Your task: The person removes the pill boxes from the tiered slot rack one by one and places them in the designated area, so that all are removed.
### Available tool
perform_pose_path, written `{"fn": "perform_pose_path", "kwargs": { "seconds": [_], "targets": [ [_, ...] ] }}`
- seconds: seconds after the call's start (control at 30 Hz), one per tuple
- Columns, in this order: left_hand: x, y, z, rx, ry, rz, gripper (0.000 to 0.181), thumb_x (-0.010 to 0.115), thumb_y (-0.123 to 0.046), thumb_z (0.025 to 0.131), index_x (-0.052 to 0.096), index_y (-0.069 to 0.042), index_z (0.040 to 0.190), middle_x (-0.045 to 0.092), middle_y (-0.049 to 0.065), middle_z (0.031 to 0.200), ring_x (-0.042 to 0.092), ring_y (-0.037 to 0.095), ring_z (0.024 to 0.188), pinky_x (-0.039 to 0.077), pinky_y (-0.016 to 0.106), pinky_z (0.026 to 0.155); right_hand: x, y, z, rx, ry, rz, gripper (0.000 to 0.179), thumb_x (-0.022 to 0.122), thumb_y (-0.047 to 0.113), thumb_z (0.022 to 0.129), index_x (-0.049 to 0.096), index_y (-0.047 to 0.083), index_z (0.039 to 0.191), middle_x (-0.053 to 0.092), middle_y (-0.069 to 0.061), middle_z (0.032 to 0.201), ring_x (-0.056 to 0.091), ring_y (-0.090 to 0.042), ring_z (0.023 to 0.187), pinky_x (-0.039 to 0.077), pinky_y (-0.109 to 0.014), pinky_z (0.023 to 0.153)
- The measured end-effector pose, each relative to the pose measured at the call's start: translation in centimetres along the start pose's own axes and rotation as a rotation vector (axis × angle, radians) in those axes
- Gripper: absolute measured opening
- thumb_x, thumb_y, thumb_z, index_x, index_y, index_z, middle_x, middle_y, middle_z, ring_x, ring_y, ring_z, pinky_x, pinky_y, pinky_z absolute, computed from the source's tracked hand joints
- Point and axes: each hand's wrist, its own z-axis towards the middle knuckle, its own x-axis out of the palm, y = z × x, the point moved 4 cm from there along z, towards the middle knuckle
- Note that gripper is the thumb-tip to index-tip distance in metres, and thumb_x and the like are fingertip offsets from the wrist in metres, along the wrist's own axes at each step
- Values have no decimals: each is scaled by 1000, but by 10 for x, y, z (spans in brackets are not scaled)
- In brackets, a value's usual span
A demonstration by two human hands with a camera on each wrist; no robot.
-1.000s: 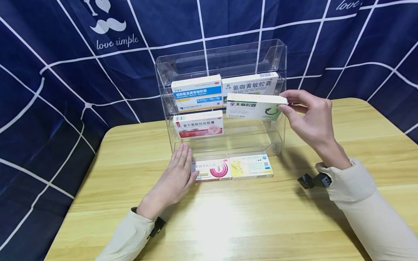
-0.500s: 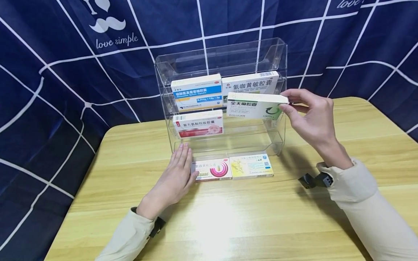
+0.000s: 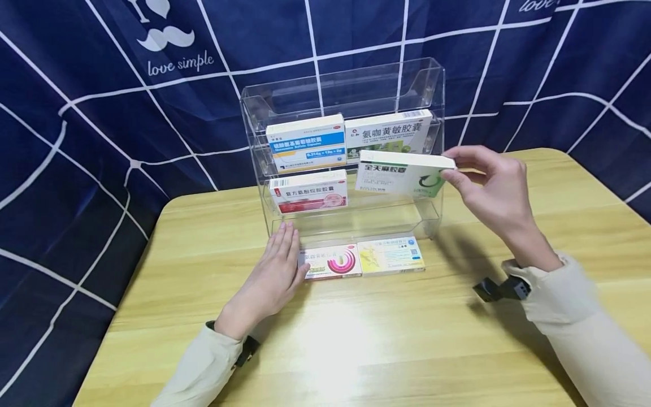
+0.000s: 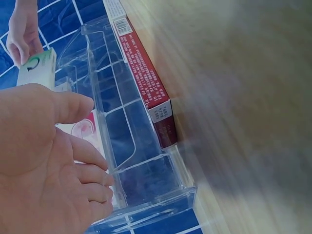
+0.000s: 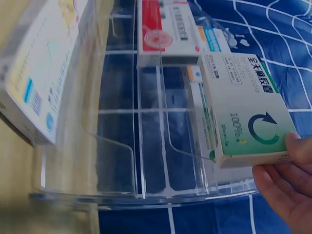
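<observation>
My right hand [image 3: 500, 189] pinches the right end of a white and green medicine box [image 3: 396, 174] between thumb and fingers. The box hangs in front of the clear acrylic rack [image 3: 356, 223] and overlaps the lower part of a white capsule box [image 3: 389, 133] in the head view. Its green arrow faces out in the right wrist view. With straight fingers, my left hand [image 3: 267, 277] lies at the rack's lower left corner, its thumb at the edge of a pink-ringed medicine box [image 3: 330, 262]. The left palm [image 4: 34, 161] shows in the left wrist view.
On the rack's tiers stand a blue and white box [image 3: 307, 146] and, below it, a red and white box [image 3: 310, 194]. A yellow and white box [image 3: 390, 255] lies before the rack on the wooden table [image 3: 335, 350]. Behind hangs a blue gridded cloth [image 3: 264, 34].
The right hand has moved slightly right and down with the green and white box, uncovering more of the white capsule box behind. The left hand has stayed in place.
</observation>
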Motion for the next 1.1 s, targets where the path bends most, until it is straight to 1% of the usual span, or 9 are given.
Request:
{"fn": "perform_pose_path", "kwargs": {
  "seconds": [0.07,0.17,0.4,0.47,0.63,0.77,0.87,0.97,1.1],
  "targets": [
    [0,0,1,8,-3,-2,63,37,-31,104,20,12,147,7,28,157,4,38,146,8,47,118,-4,-2,-5,52,40,45,22,71,-10,80,70,-5,101,68,16,90,65,1,85,52,-10,76],
    [1,-1,2,10,4,4,63,36,-31,105,20,12,147,6,28,157,2,38,146,7,46,118,-6,-6,-14,118,130,103,24,69,-11,82,69,-1,103,69,11,94,66,-1,86,53,-12,76],
    [4,-1,5,11,-3,15,64,34,-32,105,20,12,148,6,28,157,3,38,146,7,46,119,-5,-15,-40,242,354,147,25,67,-6,86,67,5,109,68,11,99,67,0,87,53,-13,74],
    [4,-1,4,8,-3,17,64,34,-32,105,19,12,148,5,27,157,4,38,146,7,46,119,-4,-18,-46,258,398,150,24,67,-5,87,66,5,109,68,10,100,67,0,88,54,-13,74],
    [1,-1,3,0,-10,14,63,34,-32,105,20,12,148,6,28,157,4,38,146,7,46,118,-2,-26,-58,304,466,129,23,67,-2,88,66,3,111,70,9,98,66,-1,86,54,-16,71],
    [1,0,2,-6,-7,3,63,31,-34,105,20,11,148,6,27,157,1,35,146,6,44,119,0,-34,-65,355,528,96,24,69,5,89,64,1,113,71,8,94,67,-3,85,55,-17,71],
    [1,0,2,-8,-2,-10,64,28,-35,105,19,11,148,6,26,157,-1,34,146,4,43,118,1,-40,-70,374,592,85,26,68,8,90,63,-1,114,71,5,94,67,-7,84,55,-20,71],
    [1,0,3,-7,-2,-13,64,27,-36,106,19,11,148,6,26,157,0,35,146,4,43,118,4,-48,-76,380,668,104,25,66,6,91,63,-4,113,71,2,94,67,-9,84,56,-23,71],
    [1,1,3,-16,4,-11,64,27,-36,106,18,11,148,2,25,157,0,35,146,4,43,118,9,-60,-84,395,776,181,24,62,3,92,61,-10,112,71,0,94,67,-9,84,57,-25,70]
  ]
}}
